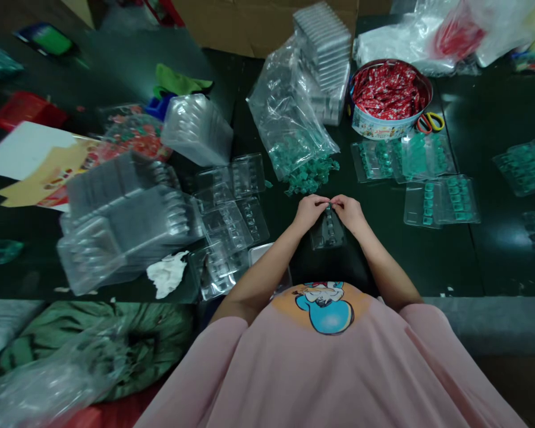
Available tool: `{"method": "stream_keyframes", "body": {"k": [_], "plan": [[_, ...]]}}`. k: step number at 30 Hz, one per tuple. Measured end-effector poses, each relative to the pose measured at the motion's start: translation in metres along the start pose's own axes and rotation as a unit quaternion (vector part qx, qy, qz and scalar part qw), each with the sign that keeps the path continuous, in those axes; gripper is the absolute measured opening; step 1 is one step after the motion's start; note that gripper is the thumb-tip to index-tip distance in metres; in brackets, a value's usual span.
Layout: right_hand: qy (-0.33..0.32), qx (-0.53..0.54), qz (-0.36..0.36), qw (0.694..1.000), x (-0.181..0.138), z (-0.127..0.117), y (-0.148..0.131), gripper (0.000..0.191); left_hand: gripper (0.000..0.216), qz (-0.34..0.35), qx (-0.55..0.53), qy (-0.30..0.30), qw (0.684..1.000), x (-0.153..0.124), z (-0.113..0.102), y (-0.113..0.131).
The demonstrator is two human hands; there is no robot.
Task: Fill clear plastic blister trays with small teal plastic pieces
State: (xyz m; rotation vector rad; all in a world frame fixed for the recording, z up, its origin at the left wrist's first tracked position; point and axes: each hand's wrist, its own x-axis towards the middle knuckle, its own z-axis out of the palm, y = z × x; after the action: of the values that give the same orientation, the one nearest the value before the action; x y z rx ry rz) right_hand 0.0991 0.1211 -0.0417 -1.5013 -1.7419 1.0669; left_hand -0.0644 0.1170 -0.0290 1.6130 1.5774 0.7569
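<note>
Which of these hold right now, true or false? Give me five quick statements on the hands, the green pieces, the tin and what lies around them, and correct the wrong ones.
1. The left hand and right hand are both at the far end of a clear tray. True.
2. The loose green pieces lie beyond the hands. True.
3. The round tin is filled with green pieces. False: its contents are red.
4. The scissors lie inside the tin. False: they are beside it, at its right.
5. The crumpled white piece lies left of both hands. True.
</note>
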Motion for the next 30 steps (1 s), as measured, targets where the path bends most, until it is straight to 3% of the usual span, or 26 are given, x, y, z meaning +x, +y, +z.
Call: {"method": "stream_keyframes", "body": {"k": [6,10,16,24,30], "plan": [[0.005,0.003,0.008,1.000,0.000,-0.003,0.000,0.019,0.020,0.048,0.089,0.007,0.995,-0.002,0.008,-0.002],[0.003,0.000,0.000,1.000,-0.001,-0.003,0.002,0.019,0.023,0.098,0.156,-0.019,0.983,-0.003,0.009,-0.005],[0.005,-0.011,-0.018,1.000,0.005,-0.001,0.006,0.019,0.021,0.121,0.195,-0.042,0.972,-0.003,0.007,-0.008],[0.055,-0.086,-0.100,0.990,0.053,0.005,-0.016,0.025,0.023,0.075,0.245,-0.019,0.967,-0.007,0.010,0.003],[0.065,-0.161,-0.127,0.977,0.074,0.016,-0.023,0.030,0.038,0.043,0.141,0.001,0.989,-0.013,0.001,0.004]]}}
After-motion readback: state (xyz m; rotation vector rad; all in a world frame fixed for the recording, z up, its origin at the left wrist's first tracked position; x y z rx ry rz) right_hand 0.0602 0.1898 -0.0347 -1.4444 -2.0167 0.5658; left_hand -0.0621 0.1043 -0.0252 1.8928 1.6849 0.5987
